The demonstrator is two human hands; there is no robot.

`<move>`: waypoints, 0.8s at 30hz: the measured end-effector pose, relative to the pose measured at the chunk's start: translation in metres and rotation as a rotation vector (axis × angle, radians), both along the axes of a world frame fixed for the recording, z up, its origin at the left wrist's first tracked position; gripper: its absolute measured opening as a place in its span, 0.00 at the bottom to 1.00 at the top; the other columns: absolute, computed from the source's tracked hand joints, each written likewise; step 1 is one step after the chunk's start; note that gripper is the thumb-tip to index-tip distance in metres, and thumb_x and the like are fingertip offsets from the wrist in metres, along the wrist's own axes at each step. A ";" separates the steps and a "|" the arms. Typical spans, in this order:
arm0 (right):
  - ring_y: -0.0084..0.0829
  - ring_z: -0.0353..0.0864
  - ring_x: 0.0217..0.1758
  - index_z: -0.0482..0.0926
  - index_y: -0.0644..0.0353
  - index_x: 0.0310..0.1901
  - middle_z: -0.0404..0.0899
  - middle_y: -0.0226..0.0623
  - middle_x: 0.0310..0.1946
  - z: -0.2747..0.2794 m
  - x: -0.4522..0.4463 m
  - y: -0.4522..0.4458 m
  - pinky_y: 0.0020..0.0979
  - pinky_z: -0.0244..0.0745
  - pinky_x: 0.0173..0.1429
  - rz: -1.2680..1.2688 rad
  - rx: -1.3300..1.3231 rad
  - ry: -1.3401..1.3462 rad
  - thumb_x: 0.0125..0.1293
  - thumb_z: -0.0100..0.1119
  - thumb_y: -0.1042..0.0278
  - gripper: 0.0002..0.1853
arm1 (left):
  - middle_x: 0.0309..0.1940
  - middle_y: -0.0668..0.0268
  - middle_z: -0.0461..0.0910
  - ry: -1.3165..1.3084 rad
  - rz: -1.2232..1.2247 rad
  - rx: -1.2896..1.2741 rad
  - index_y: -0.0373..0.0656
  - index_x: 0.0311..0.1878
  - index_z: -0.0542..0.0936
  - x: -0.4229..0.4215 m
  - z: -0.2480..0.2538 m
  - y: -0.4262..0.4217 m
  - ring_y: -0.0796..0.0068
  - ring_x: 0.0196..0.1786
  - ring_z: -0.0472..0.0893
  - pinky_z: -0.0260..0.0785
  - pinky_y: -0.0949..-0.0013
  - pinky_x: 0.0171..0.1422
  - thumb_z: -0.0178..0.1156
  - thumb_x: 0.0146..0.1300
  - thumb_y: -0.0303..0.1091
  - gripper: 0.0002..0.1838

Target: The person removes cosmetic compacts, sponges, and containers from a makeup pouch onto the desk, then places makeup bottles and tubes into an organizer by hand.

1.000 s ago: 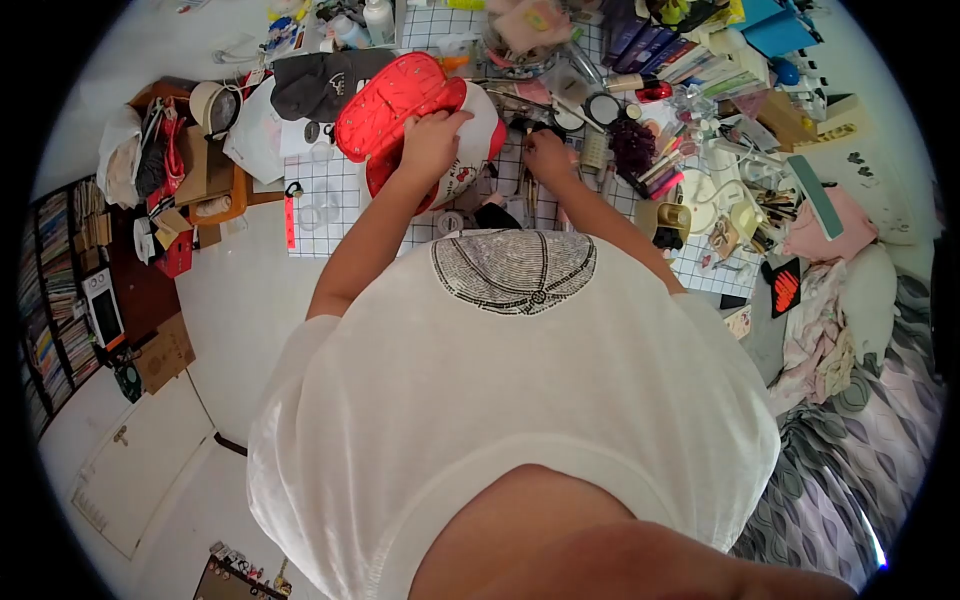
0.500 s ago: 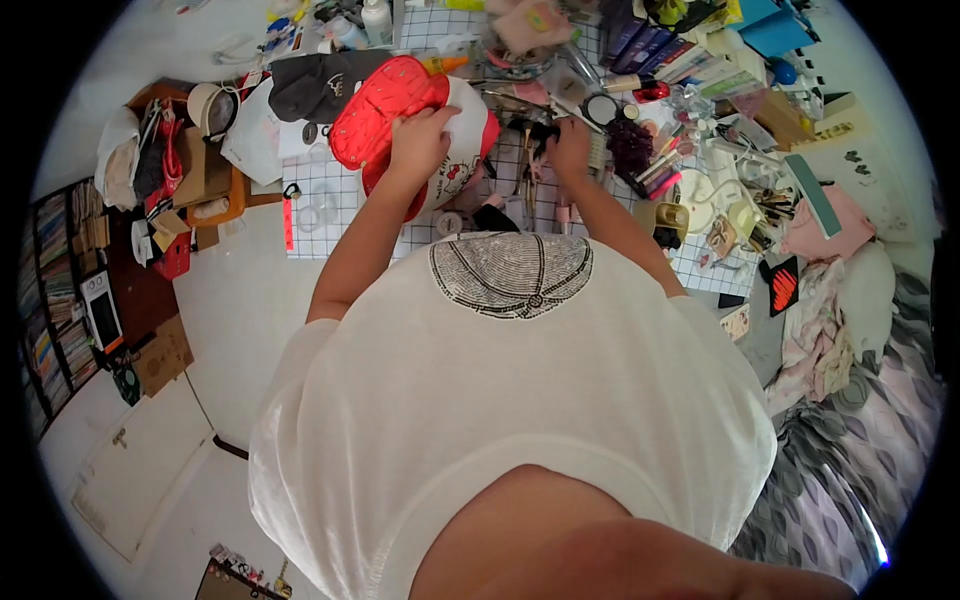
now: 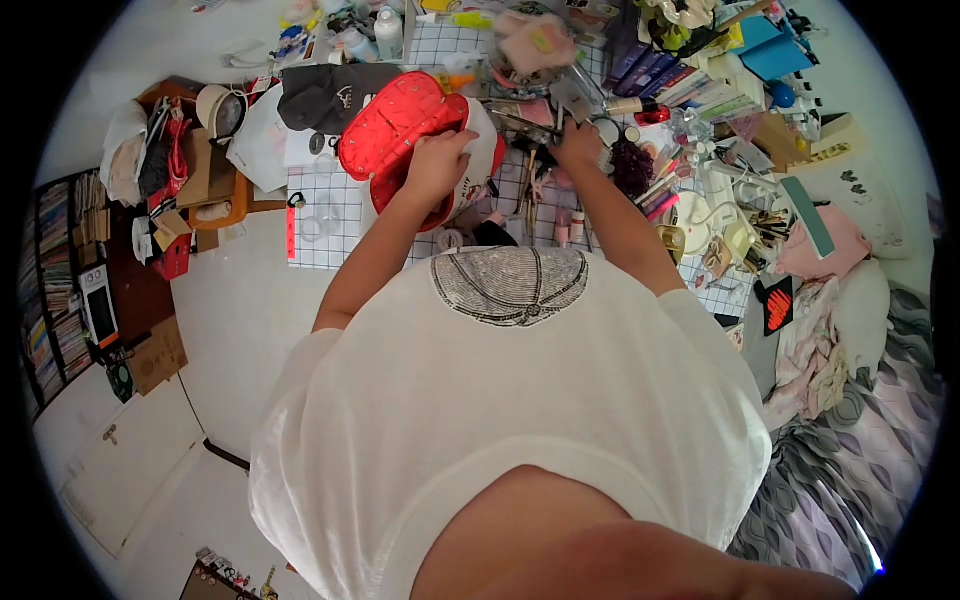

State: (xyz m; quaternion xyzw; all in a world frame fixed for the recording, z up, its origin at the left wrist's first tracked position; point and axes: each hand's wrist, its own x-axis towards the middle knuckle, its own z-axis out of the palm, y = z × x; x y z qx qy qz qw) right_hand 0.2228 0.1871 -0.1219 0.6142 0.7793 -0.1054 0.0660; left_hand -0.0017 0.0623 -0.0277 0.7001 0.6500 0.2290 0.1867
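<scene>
A white Hello Kitty cosmetic bag with a red lining stands open on the checked table. Its red lid is folded back to the left. My left hand is closed on the bag's rim, with the thumb side toward the lid. Among the small cosmetics to the right, my right hand has its fingers drawn together beside a clear case. What those fingers hold, if anything, I cannot make out. Several makeup brushes lie between the bag and my right forearm.
A dark grey cap lies behind the lid. Books stand at the back right. A dark purple scrunchie, makeup tubes and a white cable crowd the right side. White bottles stand at the back.
My right hand has moved slightly farther back among the cosmetics. My left hand has shifted a little to the right along the bag's rim. The view has tilted slightly.
</scene>
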 end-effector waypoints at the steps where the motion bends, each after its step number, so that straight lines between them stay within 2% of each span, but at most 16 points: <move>1: 0.43 0.68 0.53 0.65 0.51 0.57 0.68 0.45 0.49 0.001 0.002 -0.001 0.41 0.66 0.54 0.010 0.007 0.025 0.41 0.67 0.51 0.39 | 0.29 0.61 0.75 -0.001 -0.005 -0.002 0.47 0.44 0.74 0.000 0.000 -0.001 0.61 0.37 0.76 0.62 0.57 0.43 0.54 0.48 0.26 0.16; 3: 0.43 0.69 0.51 0.66 0.51 0.56 0.68 0.46 0.49 0.005 0.008 -0.004 0.41 0.67 0.53 0.029 0.021 0.073 0.40 0.67 0.51 0.39 | 0.30 0.61 0.75 -0.005 -0.017 -0.005 0.47 0.44 0.74 -0.001 0.000 -0.002 0.60 0.38 0.76 0.63 0.57 0.42 0.54 0.49 0.26 0.16; 6: 0.44 0.64 0.57 0.66 0.50 0.56 0.66 0.46 0.52 0.015 0.019 -0.016 0.42 0.62 0.56 0.045 0.062 0.287 0.41 0.67 0.50 0.37 | 0.31 0.58 0.75 -0.064 -0.037 -0.038 0.46 0.44 0.74 0.001 0.002 -0.003 0.57 0.38 0.76 0.65 0.57 0.41 0.53 0.50 0.26 0.15; 9: 0.45 0.65 0.56 0.66 0.50 0.56 0.65 0.45 0.52 0.021 0.029 -0.026 0.42 0.62 0.56 0.063 0.047 0.278 0.41 0.67 0.51 0.37 | 0.32 0.56 0.75 -0.058 -0.015 -0.070 0.45 0.43 0.75 0.003 -0.001 -0.005 0.55 0.38 0.75 0.67 0.57 0.41 0.52 0.50 0.26 0.14; 12: 0.45 0.65 0.55 0.66 0.50 0.56 0.65 0.45 0.52 0.026 0.029 -0.039 0.43 0.61 0.57 0.112 -0.078 0.119 0.42 0.66 0.52 0.36 | 0.33 0.55 0.74 -0.075 0.035 -0.052 0.44 0.42 0.76 0.000 0.001 -0.006 0.53 0.38 0.75 0.68 0.57 0.42 0.51 0.50 0.26 0.14; 15: 0.44 0.66 0.54 0.67 0.52 0.55 0.66 0.44 0.51 0.017 0.029 -0.047 0.43 0.61 0.57 0.208 -0.009 0.139 0.44 0.66 0.54 0.34 | 0.34 0.54 0.74 -0.090 0.049 -0.001 0.44 0.43 0.76 -0.008 -0.003 -0.009 0.54 0.38 0.75 0.67 0.58 0.43 0.52 0.49 0.25 0.15; 18: 0.43 0.67 0.55 0.69 0.54 0.53 0.68 0.43 0.51 0.017 0.018 -0.050 0.41 0.64 0.55 0.172 0.130 0.192 0.44 0.64 0.60 0.31 | 0.34 0.54 0.74 -0.080 0.096 0.017 0.44 0.43 0.76 -0.010 0.003 -0.013 0.55 0.38 0.75 0.67 0.58 0.43 0.52 0.48 0.24 0.15; 21: 0.45 0.66 0.55 0.69 0.58 0.52 0.68 0.45 0.51 0.007 0.006 -0.036 0.40 0.65 0.55 0.244 0.219 0.360 0.47 0.61 0.64 0.27 | 0.33 0.55 0.74 -0.102 0.142 0.000 0.44 0.43 0.76 -0.011 0.010 -0.014 0.55 0.38 0.75 0.67 0.58 0.42 0.52 0.48 0.24 0.16; 24: 0.46 0.67 0.53 0.68 0.63 0.50 0.68 0.48 0.49 -0.021 -0.010 -0.013 0.41 0.65 0.55 0.359 0.183 0.552 0.47 0.59 0.67 0.25 | 0.31 0.55 0.73 -0.132 0.155 -0.027 0.44 0.43 0.76 -0.012 0.013 -0.014 0.56 0.36 0.75 0.67 0.58 0.41 0.52 0.48 0.24 0.16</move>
